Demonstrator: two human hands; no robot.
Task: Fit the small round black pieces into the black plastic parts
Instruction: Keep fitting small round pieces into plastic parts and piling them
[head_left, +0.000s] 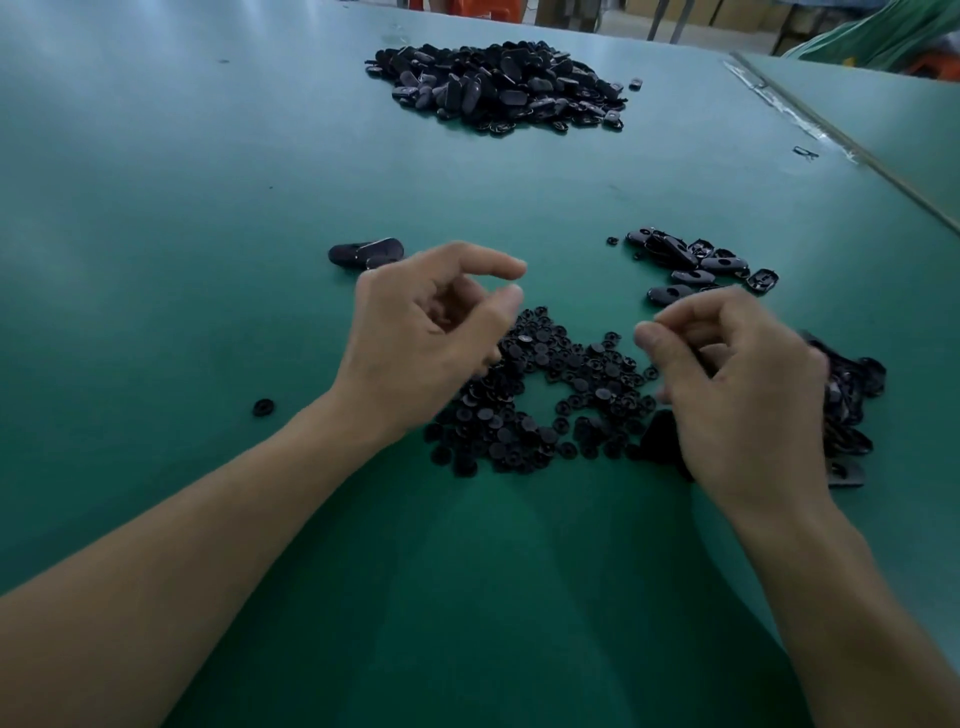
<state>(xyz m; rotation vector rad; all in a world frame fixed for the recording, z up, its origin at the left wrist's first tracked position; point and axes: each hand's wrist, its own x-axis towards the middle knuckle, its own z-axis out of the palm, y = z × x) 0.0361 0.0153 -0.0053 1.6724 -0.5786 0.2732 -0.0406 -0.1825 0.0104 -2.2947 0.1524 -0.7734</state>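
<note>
A spread of small round black pieces (545, 384) lies on the green table (208, 208) between my hands. My left hand (426, 332) hovers over its left side, fingers curled and apart, nothing in them. My right hand (737, 379) is over the right side, thumb and forefinger close together and blurred. A dark oval part (660, 436) shows under its palm; whether the hand holds it I cannot tell. Oval black plastic parts (691, 260) lie beyond the right hand, and more parts (852, 405) lie partly hidden behind it.
A large heap of black parts (498, 83) sits at the far middle of the table. Two parts (366, 252) lie beyond my left hand. One stray round piece (263, 407) lies left of my wrist. A second table (883, 114) adjoins at the right.
</note>
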